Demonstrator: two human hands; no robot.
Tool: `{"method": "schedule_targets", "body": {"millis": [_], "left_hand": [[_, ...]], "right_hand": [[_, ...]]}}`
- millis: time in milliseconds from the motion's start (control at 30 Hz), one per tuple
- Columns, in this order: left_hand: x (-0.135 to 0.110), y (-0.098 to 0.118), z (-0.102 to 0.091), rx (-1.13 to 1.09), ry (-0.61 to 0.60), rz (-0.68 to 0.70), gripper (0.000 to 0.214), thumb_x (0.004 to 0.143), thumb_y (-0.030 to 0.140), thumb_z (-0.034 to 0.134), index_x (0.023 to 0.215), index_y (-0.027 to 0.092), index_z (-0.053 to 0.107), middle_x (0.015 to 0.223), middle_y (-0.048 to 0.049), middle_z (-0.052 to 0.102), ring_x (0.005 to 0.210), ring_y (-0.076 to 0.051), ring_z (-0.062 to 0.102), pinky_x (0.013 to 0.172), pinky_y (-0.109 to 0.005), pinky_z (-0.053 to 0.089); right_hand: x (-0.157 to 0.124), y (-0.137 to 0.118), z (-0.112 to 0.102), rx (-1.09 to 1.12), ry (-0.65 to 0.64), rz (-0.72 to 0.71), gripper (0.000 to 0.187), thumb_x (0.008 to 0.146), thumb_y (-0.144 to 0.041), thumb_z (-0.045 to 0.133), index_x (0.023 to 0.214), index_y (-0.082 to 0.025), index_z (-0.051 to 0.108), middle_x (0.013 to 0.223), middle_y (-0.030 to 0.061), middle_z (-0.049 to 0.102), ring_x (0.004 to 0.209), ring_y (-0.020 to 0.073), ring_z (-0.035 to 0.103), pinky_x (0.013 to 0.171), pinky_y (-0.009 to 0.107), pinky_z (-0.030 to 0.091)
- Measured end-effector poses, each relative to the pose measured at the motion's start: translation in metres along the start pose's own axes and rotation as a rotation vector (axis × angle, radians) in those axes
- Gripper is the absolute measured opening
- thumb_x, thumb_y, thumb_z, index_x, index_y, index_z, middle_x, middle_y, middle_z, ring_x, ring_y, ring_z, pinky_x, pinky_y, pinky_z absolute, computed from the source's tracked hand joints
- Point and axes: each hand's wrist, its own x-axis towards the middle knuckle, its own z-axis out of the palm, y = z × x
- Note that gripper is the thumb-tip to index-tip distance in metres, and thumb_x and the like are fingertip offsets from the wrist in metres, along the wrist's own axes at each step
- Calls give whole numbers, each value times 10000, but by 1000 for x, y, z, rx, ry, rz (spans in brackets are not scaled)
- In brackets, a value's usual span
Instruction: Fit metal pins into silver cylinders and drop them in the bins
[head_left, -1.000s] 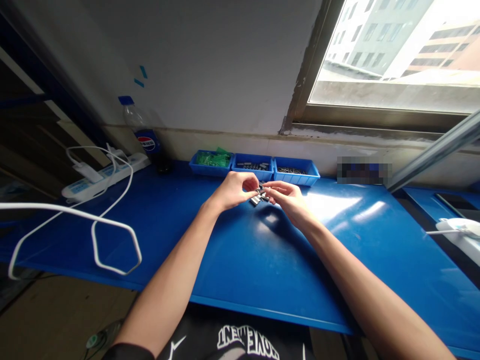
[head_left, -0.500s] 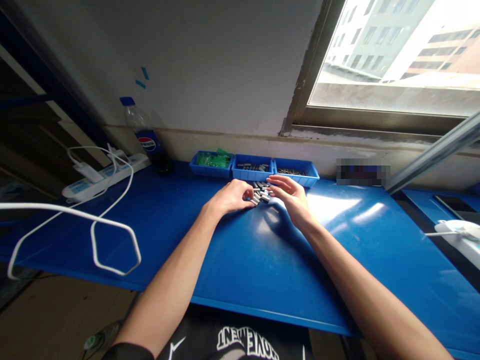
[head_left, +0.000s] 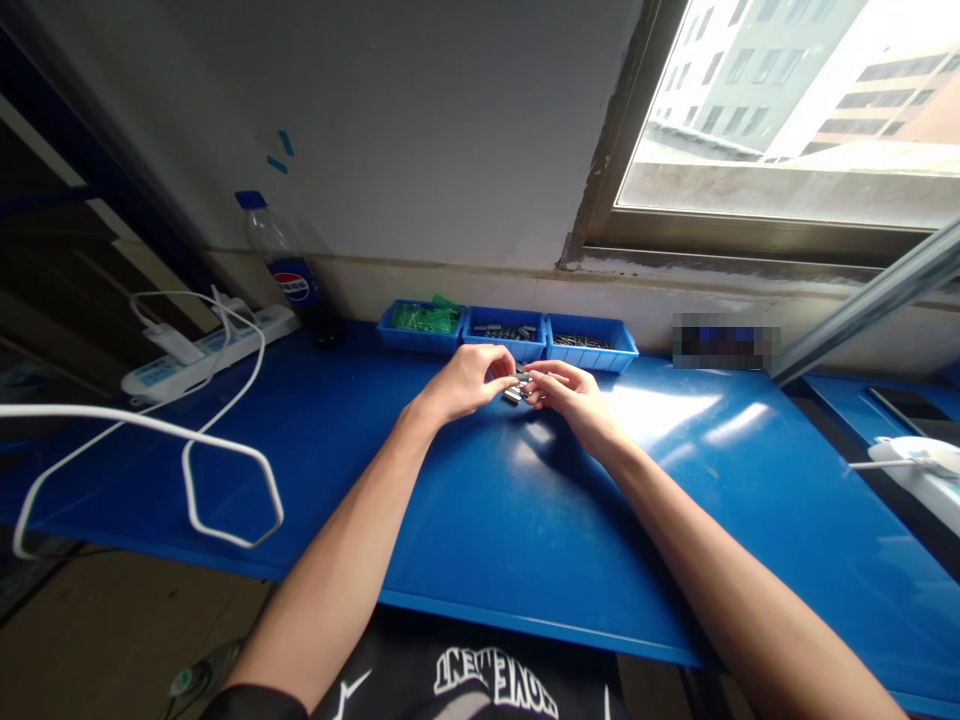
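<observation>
Over the blue tabletop, my left hand (head_left: 471,382) curls its thumb and fingers together at one end of a small grey metal cylinder (head_left: 522,377). From the other side, the fingertips of my right hand (head_left: 571,396) close on the same piece. Below and between my hands lies a small pile of silvery metal cylinders (head_left: 511,396), partly hidden by my fingers. Just behind them stand three blue bins: one with green plastic bags (head_left: 424,318), a middle one with grey metal pieces (head_left: 506,332), and a right one with thin dark metal pieces (head_left: 583,341).
A cola bottle (head_left: 294,280) stands at the back left beside a white power strip (head_left: 176,365). A white cable (head_left: 262,465) loops over the table's left side. On the right are a slanted metal bar (head_left: 870,305) and another white power strip (head_left: 919,475).
My hands have come closer together above the pile. The fingers of my right hand, apart before, now close on the metal cylinder at my left fingertips.
</observation>
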Motion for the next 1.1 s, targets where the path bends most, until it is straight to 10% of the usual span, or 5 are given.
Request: {"method": "schedule_targets", "body": {"millis": [900,1100], "left_hand": [[-1,-6,1,171,-36,43,98,862,242,704,921,169,730,914,-55,746,838,-188,688,776,-285,522],[-3,-10,7,223,-169,-26,138,848,214,704,954,182,788,962,-75,740,841,-197,689,761,-277,523]], "right_hand": [[2,4,-5,-52,64,19,324,716,-419,862,932,-188,790,739,31,722,605,152,581,618,313,480],[-2,-8,-2,19,94,-160,567,767,-412,833,1304,-311,681,1317,73,705,1059,259,695,879,404,571]]}}
